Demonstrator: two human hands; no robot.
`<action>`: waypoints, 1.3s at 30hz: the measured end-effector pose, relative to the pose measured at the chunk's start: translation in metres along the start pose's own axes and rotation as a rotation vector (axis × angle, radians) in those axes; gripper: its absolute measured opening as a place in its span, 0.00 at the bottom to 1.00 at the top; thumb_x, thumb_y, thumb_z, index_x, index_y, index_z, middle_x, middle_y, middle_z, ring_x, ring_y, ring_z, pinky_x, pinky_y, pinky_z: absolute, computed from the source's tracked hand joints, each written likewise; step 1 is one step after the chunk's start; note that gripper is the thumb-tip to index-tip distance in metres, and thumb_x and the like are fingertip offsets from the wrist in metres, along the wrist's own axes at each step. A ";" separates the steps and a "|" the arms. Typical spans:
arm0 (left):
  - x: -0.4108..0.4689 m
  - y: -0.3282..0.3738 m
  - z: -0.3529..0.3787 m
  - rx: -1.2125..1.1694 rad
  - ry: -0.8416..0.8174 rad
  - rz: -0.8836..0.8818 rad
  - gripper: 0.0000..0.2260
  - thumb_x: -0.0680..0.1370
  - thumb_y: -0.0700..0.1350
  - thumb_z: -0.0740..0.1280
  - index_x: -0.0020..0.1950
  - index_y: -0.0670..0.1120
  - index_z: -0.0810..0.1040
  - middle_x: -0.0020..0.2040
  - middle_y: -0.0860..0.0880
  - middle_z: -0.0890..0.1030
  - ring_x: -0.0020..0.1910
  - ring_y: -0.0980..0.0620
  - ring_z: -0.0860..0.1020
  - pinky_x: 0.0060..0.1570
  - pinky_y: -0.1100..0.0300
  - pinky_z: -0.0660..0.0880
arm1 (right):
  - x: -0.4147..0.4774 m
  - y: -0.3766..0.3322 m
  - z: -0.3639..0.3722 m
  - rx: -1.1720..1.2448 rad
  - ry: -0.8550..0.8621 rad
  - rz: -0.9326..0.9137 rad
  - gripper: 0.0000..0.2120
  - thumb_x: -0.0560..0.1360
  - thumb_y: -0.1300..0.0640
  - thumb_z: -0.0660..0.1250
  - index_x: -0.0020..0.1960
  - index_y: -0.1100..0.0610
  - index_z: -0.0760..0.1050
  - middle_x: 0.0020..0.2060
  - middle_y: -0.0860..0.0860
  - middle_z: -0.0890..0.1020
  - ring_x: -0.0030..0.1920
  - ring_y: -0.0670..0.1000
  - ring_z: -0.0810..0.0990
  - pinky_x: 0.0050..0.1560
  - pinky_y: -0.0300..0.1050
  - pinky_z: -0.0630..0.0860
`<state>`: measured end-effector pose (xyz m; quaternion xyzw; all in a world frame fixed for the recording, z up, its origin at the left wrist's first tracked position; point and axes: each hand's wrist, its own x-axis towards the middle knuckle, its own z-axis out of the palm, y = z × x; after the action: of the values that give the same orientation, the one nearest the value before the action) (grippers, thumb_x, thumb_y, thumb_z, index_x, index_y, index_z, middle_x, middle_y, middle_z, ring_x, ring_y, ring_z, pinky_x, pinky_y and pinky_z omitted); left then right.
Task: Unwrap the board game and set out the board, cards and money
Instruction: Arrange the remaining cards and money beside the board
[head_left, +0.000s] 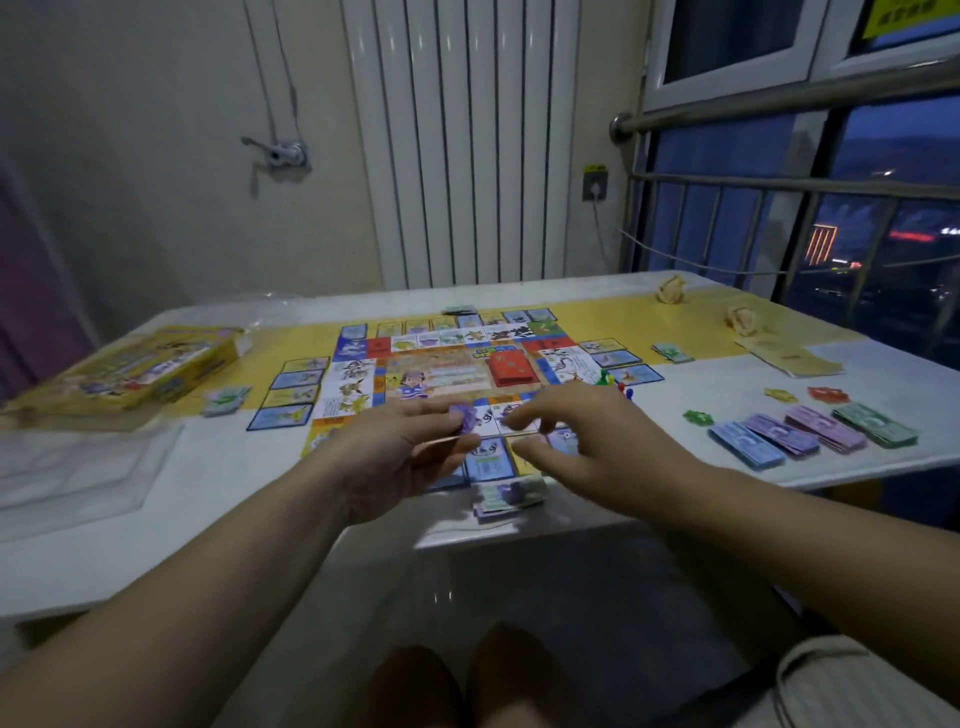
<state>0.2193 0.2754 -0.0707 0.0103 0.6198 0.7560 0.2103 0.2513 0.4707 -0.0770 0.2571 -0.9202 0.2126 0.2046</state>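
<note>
Glossy white desk (260, 519) | flat printed square board (441, 371) reaching near edge | left hand (395, 452) pinching thin card (441, 440) edge-on | right hand (587, 441) relaxed, spread above board

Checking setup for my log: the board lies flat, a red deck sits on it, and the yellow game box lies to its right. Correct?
No: in the head view the yellow game box lies left of the board; the red deck does sit on it.
</note>
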 end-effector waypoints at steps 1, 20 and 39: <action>0.001 -0.001 0.004 0.017 -0.019 0.000 0.05 0.77 0.36 0.64 0.50 0.42 0.79 0.36 0.46 0.83 0.34 0.57 0.82 0.34 0.66 0.78 | 0.005 -0.005 -0.005 0.096 0.008 0.064 0.14 0.75 0.49 0.68 0.59 0.51 0.78 0.47 0.41 0.80 0.44 0.39 0.76 0.42 0.30 0.70; 0.069 0.045 0.026 0.129 -0.062 0.140 0.06 0.73 0.33 0.68 0.47 0.42 0.77 0.38 0.46 0.83 0.39 0.50 0.82 0.37 0.63 0.77 | 0.087 0.044 -0.032 1.195 -0.270 0.738 0.02 0.69 0.64 0.70 0.41 0.62 0.78 0.31 0.53 0.81 0.30 0.46 0.80 0.29 0.32 0.74; 0.156 0.032 0.107 -0.214 -0.055 -0.105 0.08 0.80 0.33 0.59 0.46 0.37 0.77 0.35 0.40 0.80 0.33 0.52 0.80 0.35 0.61 0.81 | 0.090 0.137 -0.042 0.460 -0.030 0.522 0.05 0.71 0.58 0.73 0.40 0.48 0.80 0.36 0.46 0.84 0.37 0.40 0.82 0.41 0.34 0.78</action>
<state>0.0967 0.4219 -0.0547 -0.0240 0.5291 0.8053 0.2664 0.1152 0.5636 -0.0380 0.0557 -0.8859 0.4557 0.0665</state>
